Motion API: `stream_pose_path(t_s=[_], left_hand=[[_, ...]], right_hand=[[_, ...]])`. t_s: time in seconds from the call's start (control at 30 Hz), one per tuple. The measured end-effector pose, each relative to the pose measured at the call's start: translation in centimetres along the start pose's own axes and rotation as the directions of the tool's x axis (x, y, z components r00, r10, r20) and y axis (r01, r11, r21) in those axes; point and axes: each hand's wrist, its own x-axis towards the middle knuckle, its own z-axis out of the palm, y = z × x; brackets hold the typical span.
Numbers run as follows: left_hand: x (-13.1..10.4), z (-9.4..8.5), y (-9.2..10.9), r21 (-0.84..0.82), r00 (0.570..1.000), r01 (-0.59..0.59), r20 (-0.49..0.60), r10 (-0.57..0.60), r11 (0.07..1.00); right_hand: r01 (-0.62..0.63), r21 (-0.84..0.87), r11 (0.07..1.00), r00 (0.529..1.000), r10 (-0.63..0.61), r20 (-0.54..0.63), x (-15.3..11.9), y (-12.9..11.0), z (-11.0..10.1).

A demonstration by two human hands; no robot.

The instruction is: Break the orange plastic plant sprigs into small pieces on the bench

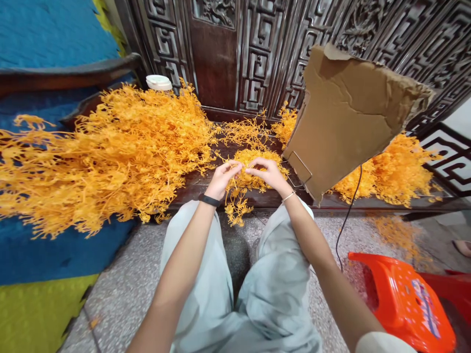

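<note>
Both hands meet at fingertip height over a small heap of orange plastic sprigs [257,156]. With thumb and fingers pinched, my left hand [222,177] holds an orange plastic sprig [238,207], whose branching end dangles below past the bench edge. My right hand [270,175] is pinched too, its fingertips close to the left ones; what lies between them is too small to make out. A large pile of the same orange sprigs [147,147] spreads on the left.
A cardboard sheet [342,108] leans at the right, by a bent wire stand [300,166] and a black cable [349,220]. More orange sprigs [397,169] lie behind it on the dark wooden bench [195,189]. A red plastic stool [401,299] stands lower right. A white-lidded tub [159,82] is behind the left pile.
</note>
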Motion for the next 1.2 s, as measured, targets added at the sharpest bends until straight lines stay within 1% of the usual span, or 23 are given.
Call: stream_pose_path(t_s=[0.07,0.13,0.2,0.33,0.4,0.47,0.53,0.6,0.67,0.73,0.8,0.83,0.9,1.0,1.07,1.2], left_hand=[[-0.2,0.1,0.3,-0.002,0.999,0.004,0.046,-0.003,1.000],[-0.3,0.0,0.4,-0.010,0.996,0.018,0.083,-0.017,1.000],[-0.3,-0.1,0.5,-0.038,0.995,0.042,0.097,-0.039,0.998],[0.0,-0.4,0.1,-0.125,0.992,0.086,0.100,-0.074,0.988],[0.2,-0.5,-0.2,-0.158,0.991,0.104,0.095,-0.089,0.982],[0.3,-0.4,-0.4,-0.193,0.988,0.137,0.101,-0.119,0.972],[0.3,-0.3,-0.5,-0.224,0.980,0.176,0.133,-0.149,0.959],[0.2,-0.1,-0.3,-0.231,0.973,0.185,0.179,-0.145,0.955],[-0.1,0.2,0.0,-0.237,0.964,0.177,0.236,-0.120,0.955],[-0.4,0.4,0.3,-0.259,0.950,0.186,0.294,-0.106,0.948],[-0.6,0.5,0.6,-0.274,0.933,0.222,0.339,-0.121,0.936],[-0.6,0.5,0.6,-0.271,0.928,0.240,0.345,-0.139,0.932],[-0.6,0.4,0.6,-0.240,0.925,0.277,0.330,-0.190,0.930],[-0.4,0.2,0.3,-0.205,0.930,0.304,0.278,-0.242,0.930],[-0.2,0.2,0.2,-0.221,0.943,0.286,0.240,-0.232,0.932],[0.0,0.4,0.0,-0.262,0.968,0.220,0.175,-0.178,0.940]], right_hand=[[-0.034,0.091,0.995,0.999,0.037,-0.030,0.0,-0.1,-0.3],[-0.042,0.169,0.985,0.998,0.049,-0.037,-0.1,-0.2,-0.4],[-0.033,0.235,0.971,0.999,0.042,-0.034,-0.1,-0.3,-0.4],[-0.021,0.346,0.938,1.000,0.019,0.008,0.1,-0.5,-0.2],[-0.048,0.393,0.918,0.998,0.034,0.044,0.3,-0.3,0.0],[-0.116,0.414,0.903,0.992,0.086,0.091,0.4,0.0,0.4],[-0.172,0.394,0.903,0.984,0.136,0.120,0.5,0.4,0.8],[-0.194,0.375,0.907,0.979,0.155,0.131,0.5,0.6,1.0],[-0.200,0.396,0.896,0.976,0.144,0.165,0.5,0.6,1.1],[-0.216,0.445,0.869,0.966,0.123,0.227,0.4,0.4,0.8],[-0.242,0.481,0.842,0.950,0.106,0.293,0.4,0.2,0.6],[-0.258,0.491,0.832,0.942,0.102,0.321,0.3,0.1,0.5],[-0.288,0.494,0.821,0.925,0.105,0.366,0.3,0.0,0.5],[-0.306,0.473,0.826,0.916,0.119,0.383,0.3,0.3,0.8],[-0.291,0.475,0.831,0.924,0.115,0.364,0.4,0.4,1.0],[-0.221,0.503,0.835,0.947,0.061,0.314,0.5,0.3,1.1]])
